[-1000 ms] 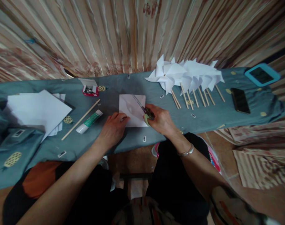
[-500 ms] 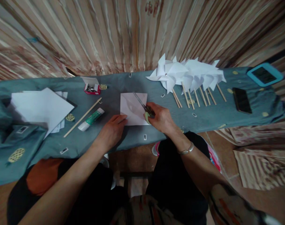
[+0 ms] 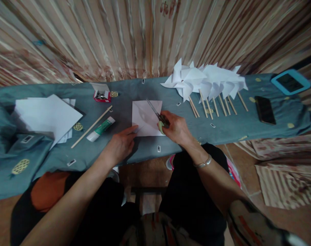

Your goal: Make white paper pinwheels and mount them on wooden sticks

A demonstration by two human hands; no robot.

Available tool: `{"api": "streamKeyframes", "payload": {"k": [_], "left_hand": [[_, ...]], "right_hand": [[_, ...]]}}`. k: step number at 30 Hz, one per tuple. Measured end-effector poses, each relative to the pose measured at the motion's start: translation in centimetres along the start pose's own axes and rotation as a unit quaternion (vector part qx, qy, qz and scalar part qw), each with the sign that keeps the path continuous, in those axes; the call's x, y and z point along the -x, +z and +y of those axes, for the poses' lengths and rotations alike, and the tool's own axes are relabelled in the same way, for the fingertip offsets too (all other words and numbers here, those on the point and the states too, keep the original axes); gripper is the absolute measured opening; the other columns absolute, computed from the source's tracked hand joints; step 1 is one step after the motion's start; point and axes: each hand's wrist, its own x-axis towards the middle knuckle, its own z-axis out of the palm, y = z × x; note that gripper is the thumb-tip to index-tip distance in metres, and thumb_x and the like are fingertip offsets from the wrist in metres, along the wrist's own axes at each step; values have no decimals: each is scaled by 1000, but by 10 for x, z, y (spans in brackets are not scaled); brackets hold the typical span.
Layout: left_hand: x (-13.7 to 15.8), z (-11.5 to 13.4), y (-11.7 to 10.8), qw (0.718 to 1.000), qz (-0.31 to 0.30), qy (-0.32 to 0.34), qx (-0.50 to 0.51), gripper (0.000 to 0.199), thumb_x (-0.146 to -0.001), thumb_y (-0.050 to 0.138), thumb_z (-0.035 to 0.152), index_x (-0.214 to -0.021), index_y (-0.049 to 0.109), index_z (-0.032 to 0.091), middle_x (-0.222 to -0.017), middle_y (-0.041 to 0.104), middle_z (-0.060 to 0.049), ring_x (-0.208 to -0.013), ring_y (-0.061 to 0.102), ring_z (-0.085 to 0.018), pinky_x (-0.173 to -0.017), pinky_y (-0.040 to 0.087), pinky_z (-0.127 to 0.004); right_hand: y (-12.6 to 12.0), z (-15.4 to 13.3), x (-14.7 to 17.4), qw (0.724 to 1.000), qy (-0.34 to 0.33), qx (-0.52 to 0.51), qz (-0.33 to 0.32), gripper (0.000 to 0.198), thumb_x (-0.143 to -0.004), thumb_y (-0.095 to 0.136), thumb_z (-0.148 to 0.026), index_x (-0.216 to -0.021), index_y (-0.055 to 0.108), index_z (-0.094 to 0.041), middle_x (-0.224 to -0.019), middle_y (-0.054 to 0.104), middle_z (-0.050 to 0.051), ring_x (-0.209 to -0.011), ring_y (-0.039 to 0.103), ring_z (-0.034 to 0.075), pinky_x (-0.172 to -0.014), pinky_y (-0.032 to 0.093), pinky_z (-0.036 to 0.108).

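Note:
A square white sheet of paper (image 3: 147, 116) lies on the cloth in front of me, with faint diagonal lines on it. My left hand (image 3: 123, 143) holds the sheet's lower left edge with its fingertips, the other fingers curled beneath. Scissors (image 3: 152, 107) with light green handles are gripped in my right hand (image 3: 177, 126). Their blades lie over the upper right of the paper, pointing away and to the left, and look closed. Left of the sheet are a green and white glue tube (image 3: 101, 129) and a thin wooden stick (image 3: 91, 126).
White paper pinwheels (image 3: 211, 80) on sticks lie in a row at the back right. A phone (image 3: 265, 110) and a blue-framed device (image 3: 290, 82) are farther right. A small red box (image 3: 102, 96) of metal pieces stands back left, near a stack of white paper (image 3: 42, 116).
My left hand has drawn back slightly to the left along the sheet's edge. My right hand and the scissors stay almost the same over the paper. The whole view has shifted a little.

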Motion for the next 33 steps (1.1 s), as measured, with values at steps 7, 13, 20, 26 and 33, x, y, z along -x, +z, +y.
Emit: {"api": "streamKeyframes", "payload": {"k": [7,13,20,26,33], "left_hand": [[0,1,-4,999,-15,-29,0,27,-83,46,11,-85,72,17,-137,64,-11,-110,71,-26,-92,59,-37],[-2,2,-10,997,-8,-73,34,22,-78,48,15,-71,68,19,-131,68,-9,-107,72,-25,-90,59,-35],[-4,1,-14,957,163,-126,203,15,-80,56,25,-82,71,21,-124,71,-7,-113,67,-26,-103,52,-43],[-12,1,-13,830,308,-218,412,85,-72,78,35,-146,38,28,-157,39,-12,-147,35,-29,-119,33,-50],[-20,42,-1,759,110,-262,586,81,-84,63,30,-152,19,25,-159,37,-16,-143,42,-28,-113,42,-52]], "right_hand": [[-1,-1,-1,1000,1,7,-5,35,-81,61,-18,-116,65,-14,-88,72,6,-75,64,19,-71,48,28],[2,2,0,1000,-4,-1,3,36,-81,60,-19,-116,65,-16,-92,74,7,-80,67,21,-73,50,29],[-1,2,-4,993,57,-87,62,34,-78,65,-24,-111,67,-19,-81,72,2,-70,64,17,-68,48,29],[3,4,-13,936,139,-282,156,33,-71,71,-30,-102,64,-20,-60,56,-8,-54,49,10,-58,41,25],[3,-6,-18,893,167,-386,162,39,-69,76,-37,-101,60,-22,-62,57,-9,-54,46,9,-56,40,25]]}}
